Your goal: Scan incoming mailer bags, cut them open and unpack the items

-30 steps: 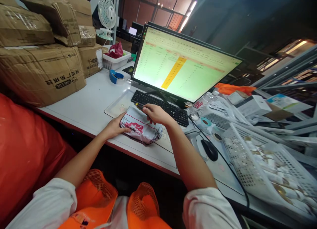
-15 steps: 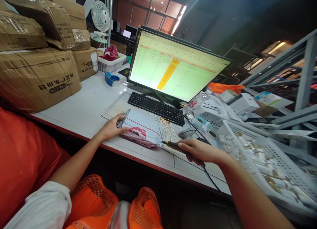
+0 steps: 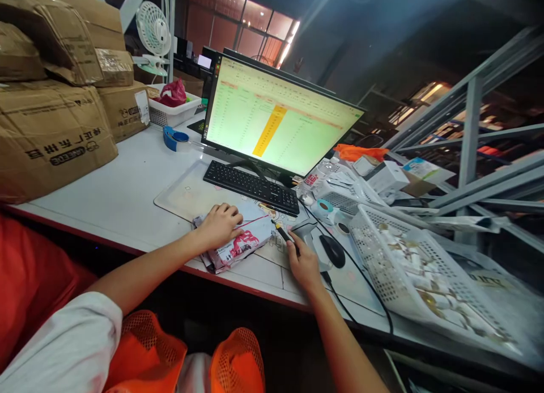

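Observation:
A white plastic mailing bag (image 3: 249,237) with red print lies near the desk's front edge, partly on the desk mat. My left hand (image 3: 219,227) rests on the bag's left part, fingers bent over it and holding it down. In my right hand (image 3: 304,262) is a utility knife (image 3: 281,232) with a black and yellow body, gripped in closed fingers. Its tip points at the bag's upper right corner; whether it touches I cannot tell. The bag's left side is partly covered by my left hand.
Behind the bag stand a black keyboard (image 3: 250,186) and a monitor (image 3: 276,115). A mouse (image 3: 332,251) and cable lie right of my right hand, beside a white basket (image 3: 374,262) of small rolled items. Cardboard boxes (image 3: 55,138) and a blue tape dispenser (image 3: 175,138) are left.
My left hand has gone from the bag's left edge onto its top. The bag has turned, its right end swinging away from me. My right hand has rotated the knife to point farther up, uncovering the mouse.

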The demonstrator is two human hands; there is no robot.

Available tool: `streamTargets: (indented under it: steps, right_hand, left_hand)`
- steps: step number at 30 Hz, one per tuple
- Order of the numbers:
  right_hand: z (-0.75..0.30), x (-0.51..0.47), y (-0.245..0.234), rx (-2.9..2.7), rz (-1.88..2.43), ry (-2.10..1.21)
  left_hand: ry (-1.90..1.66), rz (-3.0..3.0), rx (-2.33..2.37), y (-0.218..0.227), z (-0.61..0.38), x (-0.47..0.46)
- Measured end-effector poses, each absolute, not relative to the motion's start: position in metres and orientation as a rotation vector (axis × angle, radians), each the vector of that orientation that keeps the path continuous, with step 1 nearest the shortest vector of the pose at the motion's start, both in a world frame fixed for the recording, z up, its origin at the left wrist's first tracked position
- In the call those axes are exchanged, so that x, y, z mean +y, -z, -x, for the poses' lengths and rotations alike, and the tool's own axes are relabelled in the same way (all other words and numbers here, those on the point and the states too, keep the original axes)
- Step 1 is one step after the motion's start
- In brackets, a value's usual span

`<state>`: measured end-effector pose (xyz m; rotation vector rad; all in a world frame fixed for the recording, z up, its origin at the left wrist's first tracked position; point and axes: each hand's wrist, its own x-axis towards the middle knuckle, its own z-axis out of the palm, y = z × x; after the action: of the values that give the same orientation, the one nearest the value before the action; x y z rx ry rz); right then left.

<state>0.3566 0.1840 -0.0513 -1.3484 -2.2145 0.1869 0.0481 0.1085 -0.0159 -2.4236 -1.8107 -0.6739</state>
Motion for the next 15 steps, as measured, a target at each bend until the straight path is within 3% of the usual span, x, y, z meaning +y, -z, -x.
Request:
streamTargets:
  steps: [8,15]
  right_hand:
    - [-0.377,0.188,0.073,-2.372,1.357,-0.011]
    - [-0.313,0.198,-0.001,-2.247,1.046,-0.015]
  left_hand:
    - [0.600,2.506,-1.705,0.011,-0.034,0.115]
    - [0.681,2.539,-1.275,0.012,-0.025,0.107]
